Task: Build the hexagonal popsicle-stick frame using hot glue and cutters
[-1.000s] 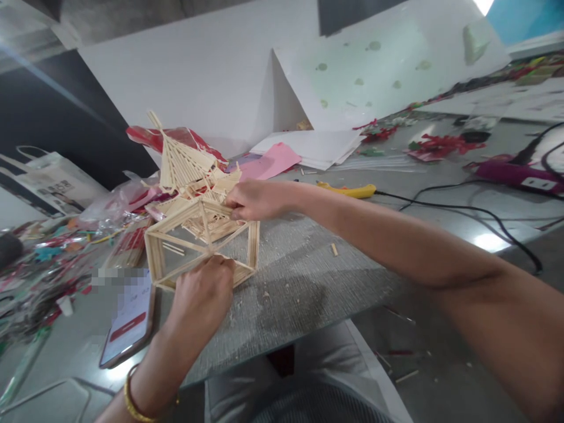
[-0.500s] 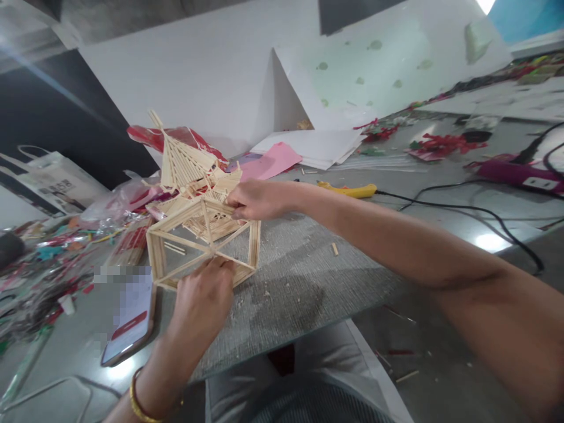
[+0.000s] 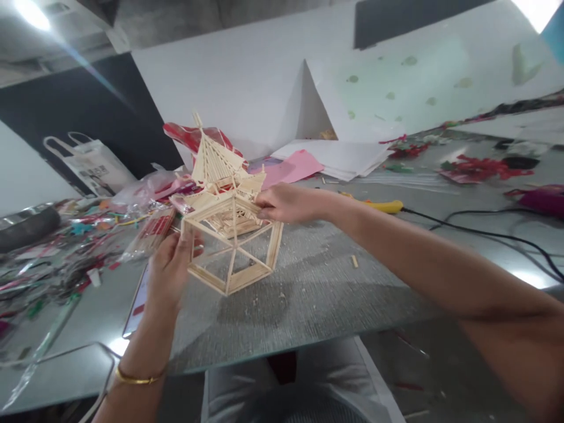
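A six-sided wooden stick frame (image 3: 234, 249) with spokes meeting at its middle is held upright and tilted above the table. My left hand (image 3: 170, 258) is closed round its left edge, the fingers partly behind the wood. At the upper right edge, my right hand (image 3: 282, 202) pinches the frame between thumb and fingers. Right behind it stands a stick-built model with a pointed roof (image 3: 215, 161), its lower part partly covered by the frame. I cannot tell whether the two touch.
A phone (image 3: 136, 302) lies beside my left forearm. A yellow corded tool (image 3: 383, 206) rests beyond my right arm. One short stick piece (image 3: 355, 261) is on the table (image 3: 308, 305). Pink paper (image 3: 295, 167) and white sheets lie at the back; clutter covers the left.
My left hand has gone from the frame's bottom middle to its left edge. The frame has turned between my hands, while my right hand keeps its hold. The camera view has shifted left.
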`<action>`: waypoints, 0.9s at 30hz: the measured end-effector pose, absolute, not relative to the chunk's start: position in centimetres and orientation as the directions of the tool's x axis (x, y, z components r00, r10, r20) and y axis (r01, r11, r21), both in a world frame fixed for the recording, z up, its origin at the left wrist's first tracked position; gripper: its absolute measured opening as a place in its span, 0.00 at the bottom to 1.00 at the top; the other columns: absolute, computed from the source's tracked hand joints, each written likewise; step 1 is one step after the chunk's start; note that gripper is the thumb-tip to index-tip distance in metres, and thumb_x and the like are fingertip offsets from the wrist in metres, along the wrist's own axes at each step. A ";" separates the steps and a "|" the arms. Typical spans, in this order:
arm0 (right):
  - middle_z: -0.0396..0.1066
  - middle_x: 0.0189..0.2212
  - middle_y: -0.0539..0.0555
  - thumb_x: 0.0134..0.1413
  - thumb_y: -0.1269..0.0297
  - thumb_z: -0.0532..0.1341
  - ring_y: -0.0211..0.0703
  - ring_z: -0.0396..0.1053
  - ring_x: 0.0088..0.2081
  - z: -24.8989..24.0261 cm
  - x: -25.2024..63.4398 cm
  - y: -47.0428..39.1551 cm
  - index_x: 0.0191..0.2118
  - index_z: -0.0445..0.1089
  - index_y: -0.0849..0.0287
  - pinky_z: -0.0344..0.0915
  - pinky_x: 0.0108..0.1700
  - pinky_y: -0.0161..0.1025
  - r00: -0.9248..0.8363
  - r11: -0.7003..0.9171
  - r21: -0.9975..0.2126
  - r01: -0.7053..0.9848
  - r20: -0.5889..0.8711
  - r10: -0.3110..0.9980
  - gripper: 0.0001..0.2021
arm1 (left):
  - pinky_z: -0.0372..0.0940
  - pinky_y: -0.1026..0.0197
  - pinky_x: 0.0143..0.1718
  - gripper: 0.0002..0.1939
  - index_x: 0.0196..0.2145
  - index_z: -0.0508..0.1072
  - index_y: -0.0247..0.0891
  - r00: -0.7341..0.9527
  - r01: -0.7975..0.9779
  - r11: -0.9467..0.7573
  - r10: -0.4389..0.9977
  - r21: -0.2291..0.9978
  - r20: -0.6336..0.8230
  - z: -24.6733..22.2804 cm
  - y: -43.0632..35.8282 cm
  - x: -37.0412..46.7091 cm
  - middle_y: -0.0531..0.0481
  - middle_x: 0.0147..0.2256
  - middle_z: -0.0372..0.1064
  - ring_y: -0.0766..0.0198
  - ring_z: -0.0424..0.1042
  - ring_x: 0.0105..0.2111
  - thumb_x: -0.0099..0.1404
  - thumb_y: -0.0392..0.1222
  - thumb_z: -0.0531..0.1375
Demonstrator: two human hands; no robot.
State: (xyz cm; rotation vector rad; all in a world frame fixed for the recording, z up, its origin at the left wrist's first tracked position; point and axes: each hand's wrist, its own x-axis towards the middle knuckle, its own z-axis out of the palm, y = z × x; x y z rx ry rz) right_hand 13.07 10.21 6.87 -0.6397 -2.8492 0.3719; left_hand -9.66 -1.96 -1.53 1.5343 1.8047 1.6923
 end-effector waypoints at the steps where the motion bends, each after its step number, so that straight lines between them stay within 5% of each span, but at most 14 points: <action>1: 0.58 0.20 0.48 0.56 0.70 0.55 0.32 0.53 0.23 6.9 13.1 10.0 0.25 0.59 0.62 0.48 0.28 0.34 -0.879 0.874 -0.275 0.401 0.154 0.452 0.09 | 0.68 0.60 0.36 0.17 0.38 0.72 0.37 -0.445 0.408 -0.230 0.795 0.884 0.412 -1.8 -1.6 -9.8 0.47 0.36 0.71 0.64 0.71 0.33 0.62 0.52 0.55; 4: 0.64 0.26 0.52 0.58 0.63 0.55 0.34 0.56 0.27 6.2 13.2 8.5 0.32 0.63 0.64 0.51 0.29 0.34 -0.775 0.858 -0.189 0.477 0.370 0.512 0.08 | 0.67 0.64 0.33 0.16 0.32 0.74 0.37 -0.519 0.262 -0.274 0.768 0.925 0.375 -2.1 -1.1 -9.5 0.51 0.30 0.72 0.68 0.71 0.28 0.58 0.53 0.59; 7: 0.67 0.32 0.56 0.60 0.69 0.51 0.36 0.59 0.30 4.5 13.1 5.9 0.36 0.65 0.66 0.52 0.31 0.35 -0.742 0.864 -0.018 0.504 0.503 0.443 0.07 | 0.67 0.65 0.32 0.16 0.32 0.74 0.37 -0.525 0.279 -0.292 0.751 0.915 0.400 -2.0 -1.3 -9.2 0.52 0.29 0.72 0.69 0.71 0.27 0.58 0.54 0.59; 10: 0.68 0.30 0.55 0.54 0.77 0.52 0.37 0.61 0.29 2.1 12.7 3.4 0.34 0.67 0.64 0.52 0.27 0.35 -0.907 0.926 0.140 0.352 0.297 0.300 0.07 | 0.67 0.65 0.33 0.16 0.33 0.74 0.38 -0.521 0.296 -0.294 0.748 0.909 0.412 -2.1 -1.5 -9.2 0.52 0.29 0.73 0.68 0.71 0.28 0.58 0.54 0.59; 14: 0.70 0.31 0.55 0.53 0.78 0.52 0.39 0.66 0.27 -0.2 11.5 2.3 0.37 0.68 0.63 0.52 0.24 0.35 -0.953 0.931 0.220 0.291 0.154 0.262 0.09 | 0.67 0.66 0.32 0.16 0.33 0.74 0.37 -0.511 0.294 -0.296 0.755 0.909 0.411 -2.2 -1.7 -9.5 0.52 0.30 0.73 0.68 0.71 0.29 0.59 0.53 0.58; 27: 0.73 0.31 0.54 0.57 0.72 0.52 0.41 0.69 0.29 -2.1 10.1 3.5 0.38 0.68 0.62 0.51 0.23 0.36 -0.937 0.919 0.193 0.343 0.142 0.320 0.08 | 0.67 0.66 0.32 0.17 0.33 0.74 0.37 -0.503 0.263 -0.311 0.764 0.913 0.405 -2.0 -1.8 -9.3 0.51 0.31 0.73 0.68 0.71 0.28 0.58 0.54 0.58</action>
